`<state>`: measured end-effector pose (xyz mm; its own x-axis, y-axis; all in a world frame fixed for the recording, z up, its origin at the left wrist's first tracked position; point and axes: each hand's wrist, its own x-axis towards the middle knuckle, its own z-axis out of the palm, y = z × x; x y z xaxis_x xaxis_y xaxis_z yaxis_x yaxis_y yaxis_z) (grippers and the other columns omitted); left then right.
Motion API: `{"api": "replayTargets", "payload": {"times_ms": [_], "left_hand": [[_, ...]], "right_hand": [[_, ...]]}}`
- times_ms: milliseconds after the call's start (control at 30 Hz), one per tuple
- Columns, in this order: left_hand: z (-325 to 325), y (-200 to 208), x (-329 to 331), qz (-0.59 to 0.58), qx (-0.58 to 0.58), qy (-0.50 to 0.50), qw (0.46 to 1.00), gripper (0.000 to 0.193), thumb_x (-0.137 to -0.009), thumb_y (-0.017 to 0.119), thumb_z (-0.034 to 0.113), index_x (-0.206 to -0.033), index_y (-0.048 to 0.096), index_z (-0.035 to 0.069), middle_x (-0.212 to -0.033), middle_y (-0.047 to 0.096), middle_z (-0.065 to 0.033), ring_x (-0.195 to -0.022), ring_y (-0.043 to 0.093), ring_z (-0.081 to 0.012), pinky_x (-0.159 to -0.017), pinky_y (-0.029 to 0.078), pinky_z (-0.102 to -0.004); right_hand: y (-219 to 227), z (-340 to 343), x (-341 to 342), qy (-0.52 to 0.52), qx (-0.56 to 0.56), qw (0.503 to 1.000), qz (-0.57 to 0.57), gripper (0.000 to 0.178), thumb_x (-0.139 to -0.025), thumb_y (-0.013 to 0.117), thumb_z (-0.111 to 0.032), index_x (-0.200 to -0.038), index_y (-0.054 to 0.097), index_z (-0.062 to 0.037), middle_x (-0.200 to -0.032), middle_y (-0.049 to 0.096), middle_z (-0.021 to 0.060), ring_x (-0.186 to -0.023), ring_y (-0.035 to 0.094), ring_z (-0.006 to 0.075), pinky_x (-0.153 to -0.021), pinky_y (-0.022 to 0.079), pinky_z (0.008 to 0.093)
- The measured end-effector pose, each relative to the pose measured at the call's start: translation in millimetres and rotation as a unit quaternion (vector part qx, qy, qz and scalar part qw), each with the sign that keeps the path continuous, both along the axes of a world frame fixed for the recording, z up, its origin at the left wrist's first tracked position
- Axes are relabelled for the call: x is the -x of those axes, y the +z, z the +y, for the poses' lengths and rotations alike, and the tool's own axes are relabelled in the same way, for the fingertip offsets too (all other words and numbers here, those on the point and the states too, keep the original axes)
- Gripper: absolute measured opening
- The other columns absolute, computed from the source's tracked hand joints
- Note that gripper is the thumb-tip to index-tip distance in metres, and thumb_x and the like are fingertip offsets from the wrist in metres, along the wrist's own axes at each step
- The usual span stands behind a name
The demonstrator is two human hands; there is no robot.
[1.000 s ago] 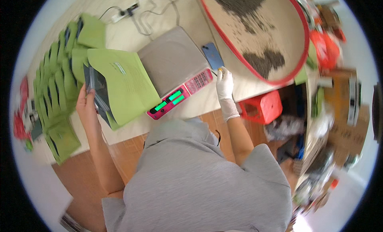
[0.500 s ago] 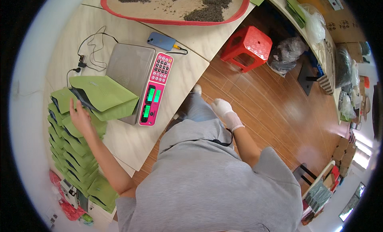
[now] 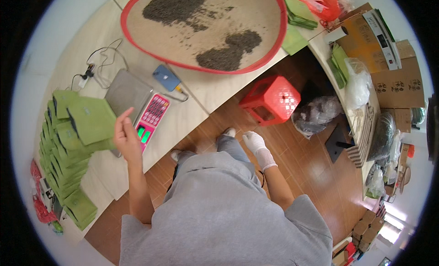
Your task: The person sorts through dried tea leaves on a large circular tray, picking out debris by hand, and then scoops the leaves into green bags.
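Observation:
My left hand (image 3: 127, 137), bare, is raised over the near end of a pink digital scale (image 3: 147, 128). Its fingers are apart and hold nothing. Just left of it a green pouch (image 3: 93, 121) lies on rows of similar green pouches (image 3: 59, 161), its right edge beside the scale's steel pan (image 3: 125, 88). My right hand (image 3: 255, 144), in a white glove, hangs over the floor by my leg. Its fingers are loosely bent with nothing visible in them.
A large red-rimmed round tray (image 3: 183, 42) holds dark loose leaves at the table's far side. A blue phone (image 3: 165, 77) on a cable lies by the scale. A red stool (image 3: 274, 100) stands right of the table, near dark plastic bags (image 3: 315, 115). Cardboard boxes (image 3: 397, 90) sit farther right.
My left hand has left the green pouch and moved right toward the scale. The pouch now rests farther left, mostly off the pan. My view has shifted, showing more of the tray.

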<state>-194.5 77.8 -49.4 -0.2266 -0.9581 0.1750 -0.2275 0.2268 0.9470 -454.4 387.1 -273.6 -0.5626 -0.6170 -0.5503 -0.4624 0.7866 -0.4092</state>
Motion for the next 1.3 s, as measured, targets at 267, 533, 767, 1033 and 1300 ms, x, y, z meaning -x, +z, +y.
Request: {"api": "replayTargets", "payload": {"times_ms": [267,533,767,1033,1300], "left_hand": [[44,1,118,-0.067,0.062,-0.127,0.988,0.021,-0.100,0.052,0.010,-0.110,0.070,0.005,-0.059,0.052,0.0019,-0.048,0.043,-0.0015,-0.044,0.031,-0.0225],[36,-40,152,-0.127,-0.082,-0.131,0.980,0.020,-0.099,0.052,0.010,-0.109,0.069,0.006,-0.055,0.047,0.0015,-0.047,0.047,-0.0051,-0.046,0.036,-0.0238],[8,-54,227,-0.104,-0.100,-0.225,0.964,0.020,-0.096,0.055,0.009,-0.109,0.069,0.010,-0.056,0.053,-0.0071,-0.047,0.050,-0.0116,-0.047,0.039,-0.0293],[-38,-94,186,-0.162,-0.145,-0.052,0.975,0.023,-0.098,0.051,0.008,-0.113,0.069,0.010,-0.057,0.045,0.0012,-0.049,0.044,-0.0054,-0.047,0.035,-0.0254],[1,-88,164,-0.267,-0.266,0.036,0.925,0.022,-0.101,0.049,0.010,-0.113,0.067,0.006,-0.061,0.045,0.0003,-0.054,0.040,-0.0057,-0.050,0.034,-0.0244]], "right_hand": [[-6,54,138,-0.049,-0.020,0.996,0.076,0.033,-0.091,0.053,-0.034,-0.103,0.069,-0.0083,-0.107,0.069,0.0155,-0.100,0.065,0.0344,-0.089,0.050,0.0462],[-4,-38,167,-0.086,0.145,0.969,0.180,0.038,-0.093,0.059,-0.025,-0.124,0.059,-0.0029,-0.120,0.062,0.0213,-0.112,0.059,0.0356,-0.097,0.047,0.0442],[56,-142,243,-0.028,0.309,0.911,0.271,0.030,-0.092,0.059,-0.010,-0.120,0.060,-0.0004,-0.121,0.063,0.0197,-0.114,0.060,0.0338,-0.100,0.047,0.0399],[41,-205,369,0.032,0.255,0.898,0.358,0.037,-0.094,0.055,-0.015,-0.128,0.055,-0.0020,-0.131,0.057,0.0228,-0.120,0.056,0.0378,-0.102,0.044,0.0445],[-23,-298,489,0.150,0.176,0.882,0.411,0.050,-0.091,0.057,-0.022,-0.136,0.047,-0.0025,-0.140,0.048,0.0237,-0.127,0.047,0.0410,-0.107,0.038,0.0498]]}}
